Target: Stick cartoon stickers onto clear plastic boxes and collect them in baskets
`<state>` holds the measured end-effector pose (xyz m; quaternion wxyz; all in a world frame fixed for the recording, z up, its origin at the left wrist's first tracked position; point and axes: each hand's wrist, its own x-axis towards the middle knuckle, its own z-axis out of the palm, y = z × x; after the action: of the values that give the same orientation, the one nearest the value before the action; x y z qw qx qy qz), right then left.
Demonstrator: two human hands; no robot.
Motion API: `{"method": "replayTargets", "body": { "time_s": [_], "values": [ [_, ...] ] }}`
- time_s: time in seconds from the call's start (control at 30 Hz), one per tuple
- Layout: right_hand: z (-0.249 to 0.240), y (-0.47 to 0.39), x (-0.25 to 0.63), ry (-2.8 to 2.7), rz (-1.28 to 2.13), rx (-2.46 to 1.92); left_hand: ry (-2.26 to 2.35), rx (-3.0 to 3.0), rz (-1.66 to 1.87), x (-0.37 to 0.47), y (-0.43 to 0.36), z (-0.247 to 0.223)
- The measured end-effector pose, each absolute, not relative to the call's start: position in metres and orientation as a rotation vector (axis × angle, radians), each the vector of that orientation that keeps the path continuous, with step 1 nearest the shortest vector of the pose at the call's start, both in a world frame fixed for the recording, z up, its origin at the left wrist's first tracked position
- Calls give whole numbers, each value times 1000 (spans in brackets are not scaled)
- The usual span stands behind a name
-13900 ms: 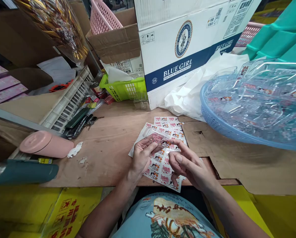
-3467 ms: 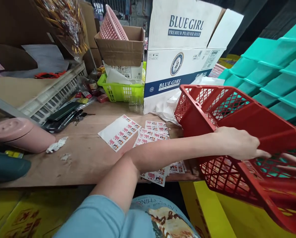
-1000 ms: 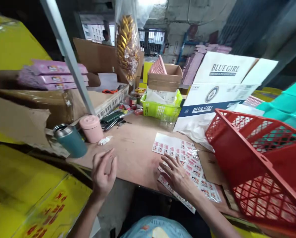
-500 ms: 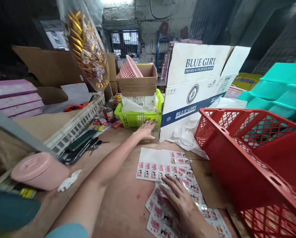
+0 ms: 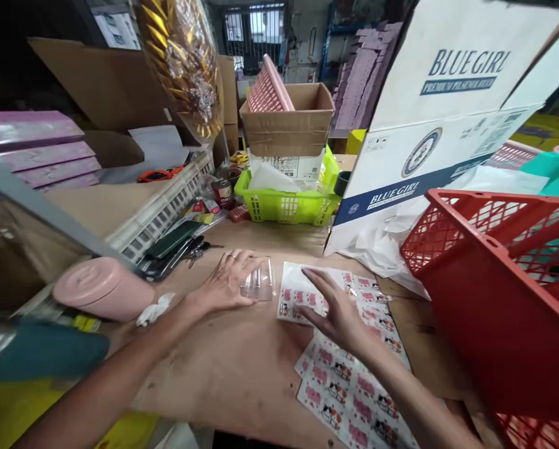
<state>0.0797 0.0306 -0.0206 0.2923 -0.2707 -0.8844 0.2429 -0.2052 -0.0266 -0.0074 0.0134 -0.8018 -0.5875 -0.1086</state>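
My left hand [image 5: 228,280], with a ring on one finger, is closed around a small clear plastic box [image 5: 262,282] on the tabletop. Its fingers lie over the far side and the thumb is at the near side. My right hand [image 5: 333,305] is open, thumb and fingers apart, just over the sticker sheets [image 5: 338,393]. These are white, printed with rows of pink marks and small cartoon animals, and overlap in a loose pile. Part of the top sheet is hidden beneath the right hand.
A lime-green basket [image 5: 289,207] carrying a cardboard box [image 5: 286,131] stands at the back. On the right are a white beer carton [image 5: 401,162] and a red crate [image 5: 499,312]. Keys [image 5: 196,252], a pink lidded container [image 5: 104,288] and a teal cup-like object [image 5: 50,349] lie left.
My left hand has drawn back from the green basket towards me, now with the clear plastic box. My right hand has lifted and moved up the sticker sheets. The view has shifted.
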Motion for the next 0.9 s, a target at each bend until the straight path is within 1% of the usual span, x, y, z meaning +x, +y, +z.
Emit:
{"method": "replayTargets", "body": {
  "time_s": [0.1,0.2,0.3,0.37,0.43,0.57,0.63,0.7,0.8,0.9],
  "values": [
    [-24,47,25,-2520,836,-498,-1826,-2494,-327,-203,-51,-9],
    [-28,54,0,-2522,945,-413,-1853,-2454,-277,-209,-59,-11],
    [-23,47,22,-2354,943,-499,-1901,-2434,-231,-223,-61,-11],
    [-18,33,51,-2297,954,-525,-1927,-2426,-275,-227,-64,-9],
    [-16,10,77,-2359,1024,-497,-1943,-2437,-425,-221,-67,-5],
    [-23,-30,98,-2537,1154,-469,-1993,-2401,-1001,-178,-73,4],
    [-25,-29,100,-2519,1181,-458,-2044,-2426,-1177,-149,-67,5],
    [-26,-12,104,-2429,1160,-538,-2200,-2497,-1128,-125,-52,0],
    [-25,33,113,-2252,976,-884,-2571,-2387,-909,-103,-13,-16],
    [-30,77,118,-2152,896,-1066,-2709,-2284,-890,-102,24,-29]
  ]
}}
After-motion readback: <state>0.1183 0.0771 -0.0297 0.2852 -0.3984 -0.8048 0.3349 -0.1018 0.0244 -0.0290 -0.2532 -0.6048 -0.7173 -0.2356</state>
